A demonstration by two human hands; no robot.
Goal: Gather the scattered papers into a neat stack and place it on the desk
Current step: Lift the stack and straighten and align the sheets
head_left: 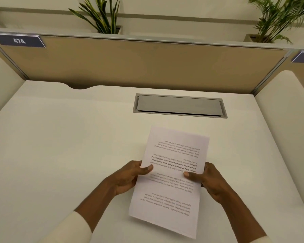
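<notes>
- Cream sleeves [74, 228] fill the bottom of the view, on the side of the papers farthest from the cable hatch.
- Left grip [130, 176] is clamped on the stack's left long edge and right grip [207, 179] on its right, thumbs on top and fingers tucked beneath.
- Papers [172, 190] form one squared stack held over the desk [68, 137], just on the near side of the cable hatch [179, 105]. Whether the far edge touches cannot be told.
- Sheets are white, the edges look nearly flush, and the print runs upside down to the wearer.
- Laying down seems next: lower the hatch-side edge first with even pressure on both sides so nothing fans, and lift the thumbs last.
- Beyond the hatch stands a tan partition [147, 64].
</notes>
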